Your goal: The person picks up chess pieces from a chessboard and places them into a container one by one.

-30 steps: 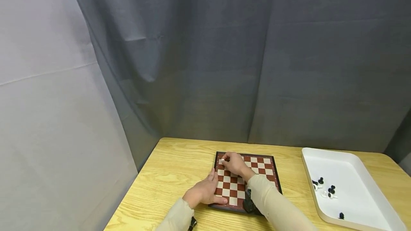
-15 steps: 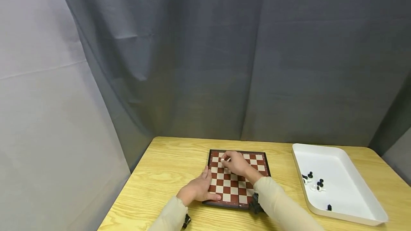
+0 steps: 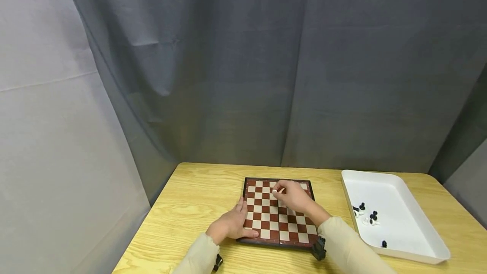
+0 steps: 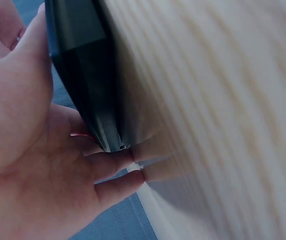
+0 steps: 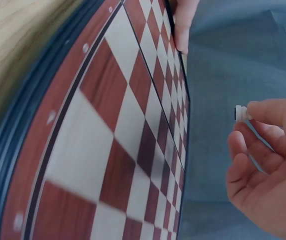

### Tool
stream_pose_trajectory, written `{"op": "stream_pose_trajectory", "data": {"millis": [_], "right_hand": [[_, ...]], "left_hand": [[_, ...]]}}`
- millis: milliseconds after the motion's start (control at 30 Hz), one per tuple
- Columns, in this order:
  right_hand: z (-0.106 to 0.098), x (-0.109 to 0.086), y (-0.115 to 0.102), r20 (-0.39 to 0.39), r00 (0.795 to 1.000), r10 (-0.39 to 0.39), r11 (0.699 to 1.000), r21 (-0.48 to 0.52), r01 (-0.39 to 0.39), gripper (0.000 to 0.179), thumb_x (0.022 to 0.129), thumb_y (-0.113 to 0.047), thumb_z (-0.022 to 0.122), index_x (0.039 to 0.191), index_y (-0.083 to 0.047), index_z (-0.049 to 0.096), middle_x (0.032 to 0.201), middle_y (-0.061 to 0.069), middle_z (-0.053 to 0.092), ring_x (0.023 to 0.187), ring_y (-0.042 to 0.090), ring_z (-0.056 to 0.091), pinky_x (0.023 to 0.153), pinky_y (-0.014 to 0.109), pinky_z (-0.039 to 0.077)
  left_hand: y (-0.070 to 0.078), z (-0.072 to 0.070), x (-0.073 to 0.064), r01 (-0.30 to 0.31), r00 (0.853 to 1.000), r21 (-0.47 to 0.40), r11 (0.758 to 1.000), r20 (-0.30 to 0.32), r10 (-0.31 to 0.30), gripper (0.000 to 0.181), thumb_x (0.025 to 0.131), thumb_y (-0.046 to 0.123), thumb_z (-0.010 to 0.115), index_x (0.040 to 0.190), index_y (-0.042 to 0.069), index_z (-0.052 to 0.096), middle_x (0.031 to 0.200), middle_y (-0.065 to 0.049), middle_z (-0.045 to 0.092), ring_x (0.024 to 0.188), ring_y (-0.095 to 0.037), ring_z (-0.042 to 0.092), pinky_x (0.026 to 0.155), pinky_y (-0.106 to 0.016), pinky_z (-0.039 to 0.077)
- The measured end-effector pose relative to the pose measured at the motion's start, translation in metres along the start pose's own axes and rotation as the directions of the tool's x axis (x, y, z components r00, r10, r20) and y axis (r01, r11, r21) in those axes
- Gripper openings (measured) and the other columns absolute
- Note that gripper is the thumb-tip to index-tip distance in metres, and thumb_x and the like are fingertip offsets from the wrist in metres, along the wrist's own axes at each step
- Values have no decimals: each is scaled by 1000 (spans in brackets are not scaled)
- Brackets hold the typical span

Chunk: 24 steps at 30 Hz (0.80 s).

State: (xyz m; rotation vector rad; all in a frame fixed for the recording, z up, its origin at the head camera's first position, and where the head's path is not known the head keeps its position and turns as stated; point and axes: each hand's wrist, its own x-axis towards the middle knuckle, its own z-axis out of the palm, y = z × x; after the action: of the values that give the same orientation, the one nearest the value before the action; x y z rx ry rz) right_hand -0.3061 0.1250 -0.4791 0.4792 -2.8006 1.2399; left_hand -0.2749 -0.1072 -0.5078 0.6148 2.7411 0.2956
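Note:
My right hand [image 3: 298, 198] pinches a small white chess piece [image 5: 241, 113] between thumb and fingertips; the piece has a dark base and most of its body is hidden by the fingers. This hand hovers over the right half of a red and white chessboard [image 3: 262, 217], towards its far side. My left hand [image 3: 233, 223] lies along the board's left edge, its thumb on the near left corner. In the left wrist view the fingers of the left hand [image 4: 43, 170] extend straight past the black side of the board, their tips at the tabletop.
To the right stands a white tray [image 3: 407, 215] holding loose black chess pieces [image 3: 362, 206] and white chess pieces [image 3: 366, 221]. One black piece [image 3: 384, 244] lies apart near its front wall. The wooden table [image 3: 198, 193] ends behind at a grey curtain [image 3: 228, 96].
My right hand has moved to the right over the board with the white chess piece still pinched. The left hand stays at the board's edge. The head view has shifted slightly.

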Motion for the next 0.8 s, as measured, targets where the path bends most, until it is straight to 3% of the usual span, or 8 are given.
{"op": "stream_pose_trajectory", "data": {"millis": [333, 800], "right_hand": [[-35, -26, 7, -25, 999, -28, 1000, -5, 27, 5, 92, -12, 62, 92, -7, 65, 82, -2, 61, 69, 14, 55, 57, 30, 45], [-88, -51, 38, -88, 996, -2, 999, -54, -3, 8, 93, -12, 62, 95, -4, 63, 83, 2, 60, 72, 17, 52, 57, 31, 41]], "left_hand": [[4, 0, -3, -7, 1000, -2, 1000, 7, 7, 105, 80, 65, 58, 150, -1, 16, 157, -18, 2, 140, -29, 20, 103, -39, 37], [6, 1, 1, 3, 1000, 4, 1000, 18, -4, 106, 79, 67, 57, 151, 1, 14, 157, -17, 2, 140, -27, 21, 102, -37, 38]]}}
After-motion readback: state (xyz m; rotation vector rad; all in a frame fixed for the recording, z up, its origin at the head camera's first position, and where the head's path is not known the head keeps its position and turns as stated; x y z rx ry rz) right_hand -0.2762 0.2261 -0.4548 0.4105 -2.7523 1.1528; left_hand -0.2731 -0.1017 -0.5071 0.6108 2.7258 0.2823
